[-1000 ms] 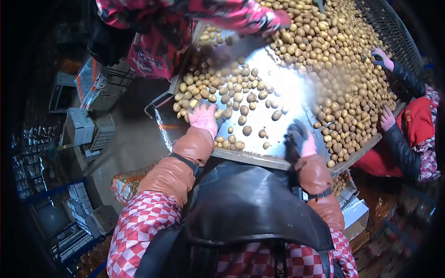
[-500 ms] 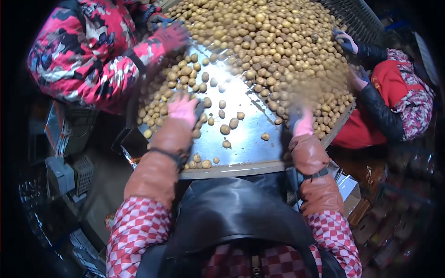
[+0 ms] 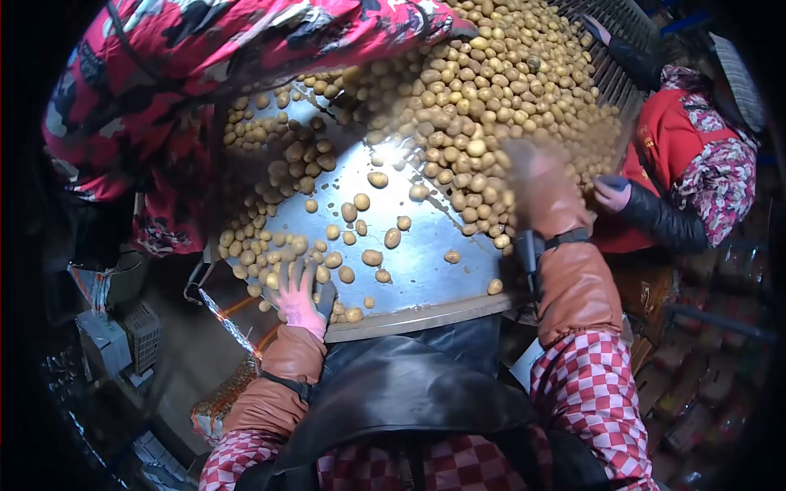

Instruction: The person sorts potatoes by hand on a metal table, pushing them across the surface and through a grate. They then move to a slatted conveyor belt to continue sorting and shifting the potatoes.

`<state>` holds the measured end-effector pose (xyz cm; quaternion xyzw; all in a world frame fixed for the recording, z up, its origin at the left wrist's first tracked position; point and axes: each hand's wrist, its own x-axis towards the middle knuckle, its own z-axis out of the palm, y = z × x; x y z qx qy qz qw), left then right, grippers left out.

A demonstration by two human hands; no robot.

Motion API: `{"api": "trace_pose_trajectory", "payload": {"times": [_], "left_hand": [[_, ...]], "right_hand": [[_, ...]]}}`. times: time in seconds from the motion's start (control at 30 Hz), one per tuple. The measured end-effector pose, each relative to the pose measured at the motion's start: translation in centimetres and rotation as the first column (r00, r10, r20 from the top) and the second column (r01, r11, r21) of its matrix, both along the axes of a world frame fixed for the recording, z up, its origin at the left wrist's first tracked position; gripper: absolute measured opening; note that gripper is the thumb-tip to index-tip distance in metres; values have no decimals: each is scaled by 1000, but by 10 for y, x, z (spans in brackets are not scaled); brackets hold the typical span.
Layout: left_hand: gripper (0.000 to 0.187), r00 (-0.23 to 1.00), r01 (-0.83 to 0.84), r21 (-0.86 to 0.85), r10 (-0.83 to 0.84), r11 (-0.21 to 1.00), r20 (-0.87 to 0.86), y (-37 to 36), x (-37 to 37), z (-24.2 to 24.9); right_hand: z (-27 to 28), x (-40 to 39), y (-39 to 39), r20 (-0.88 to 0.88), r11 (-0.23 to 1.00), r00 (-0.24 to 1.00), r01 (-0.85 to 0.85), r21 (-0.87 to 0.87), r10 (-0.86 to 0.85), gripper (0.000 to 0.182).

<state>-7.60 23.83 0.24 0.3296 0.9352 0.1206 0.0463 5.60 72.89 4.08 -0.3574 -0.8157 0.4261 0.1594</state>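
A large heap of potatoes [image 3: 475, 106] covers the back and right of a metal sorting table [image 3: 426, 274]. Loose potatoes [image 3: 372, 258] are scattered over the bare metal, with more along the left side. My left hand [image 3: 298, 301], in a pink glove with grey fingers, lies with fingers spread against potatoes at the front left corner. At the heap's right side, my right hand [image 3: 536, 168] is smeared by motion among or over the potatoes. Its fingers cannot be made out, nor whether it holds any.
At left, a co-worker's camouflage sleeve [image 3: 327, 41] stretches across the table's back. Another co-worker in a red apron [image 3: 667, 135] stands at right, one gloved hand [image 3: 612, 194] near the heap. A slatted grating [image 3: 626, 53] lies behind. Crates [image 3: 143, 335] and a filled net sack [image 3: 221, 401] are at lower left.
My left hand has moved down and left to the table's front corner. My right hand has shifted forward along the heap. The left co-worker's arm now reaches far across the back.
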Motion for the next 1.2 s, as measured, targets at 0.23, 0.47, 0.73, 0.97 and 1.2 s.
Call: {"api": "trace_pose_trajectory", "payload": {"times": [0.23,0.47,0.73,0.97,1.2], "left_hand": [[63,997,46,41,-43,998,-60,-6,1,-11],[62,994,75,61,-71,995,-78,-6,2,-9],[62,998,63,29,-63,998,2,2,-5,3],[65,997,73,79,-73,994,3,2,-12,-10],[53,906,413,260,-423,873,-17,74,5,5]], "right_hand": [[-14,-56,-87,476,998,877,-50,-48,67,87],[0,10,-94,-103,956,994,3,-292,-34,37],[-46,70,-45,582,863,661,217,457,-474,78],[-41,2,-171,406,979,893,148,140,-193,50],[-38,6,-217,505,940,835,-319,123,217,73]]}}
